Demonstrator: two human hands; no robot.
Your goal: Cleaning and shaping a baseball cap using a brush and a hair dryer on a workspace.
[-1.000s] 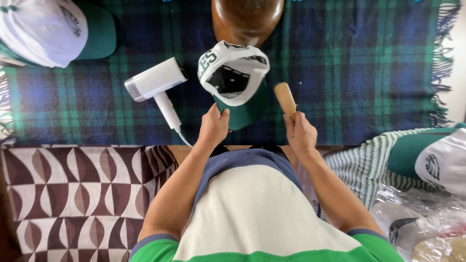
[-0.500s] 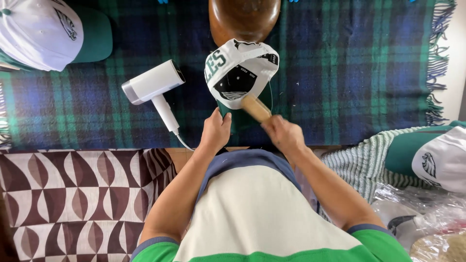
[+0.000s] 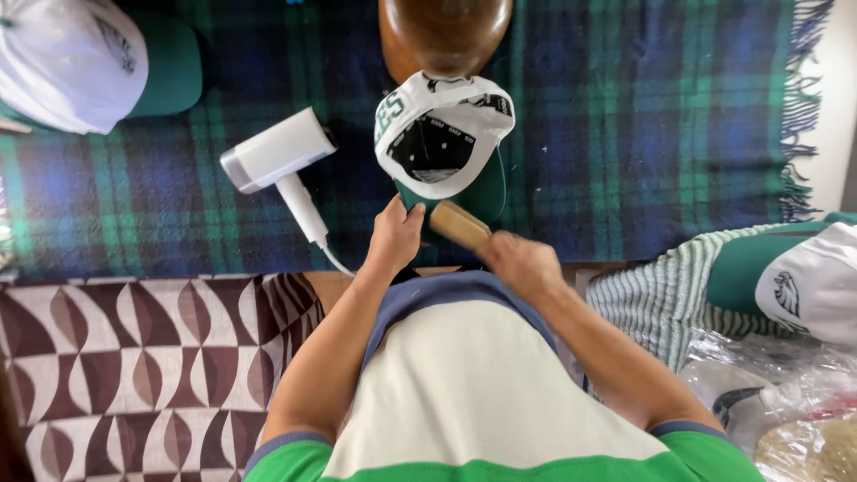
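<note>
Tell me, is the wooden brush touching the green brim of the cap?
Touching. The head view shows the wooden brush in the right hand lying against the cap's green brim, no gap visible between them.

Head cam, straight down, close over plaid blanket (image 3: 625, 134).

A white-and-green cap (image 3: 444, 134) lies on a blue-green plaid blanket (image 3: 625, 134) beside a white steamer (image 3: 278, 159).
</note>
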